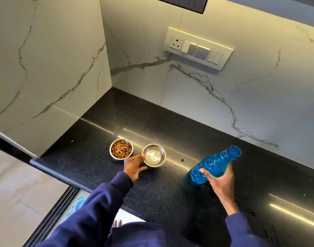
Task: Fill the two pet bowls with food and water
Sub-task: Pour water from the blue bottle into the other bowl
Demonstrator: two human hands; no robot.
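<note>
The left hand point(134, 166) pinches the rim of the water bowl point(154, 157) — grip closed; the right hand point(218, 179) wraps the uncapped, tilted blue bottle point(214, 165) — grip tight.

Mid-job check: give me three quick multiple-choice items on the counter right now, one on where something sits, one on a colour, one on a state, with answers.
1. Where is the food bowl relative to the other bowl?
A. To its left
B. To its right
C. Stacked inside it

2. What colour is the bottle?
A. Green
B. Blue
C. Red

3. What state is the bottle's mouth in?
A. Capped
B. Uncapped
C. Plugged with a cork

Answers:
1. A, the kibble-filled bowl stands left of the one the left hand steadies.
2. B, the plastic in the right hand is translucent blue.
3. B, the threaded neck ends in an open hole.
</note>
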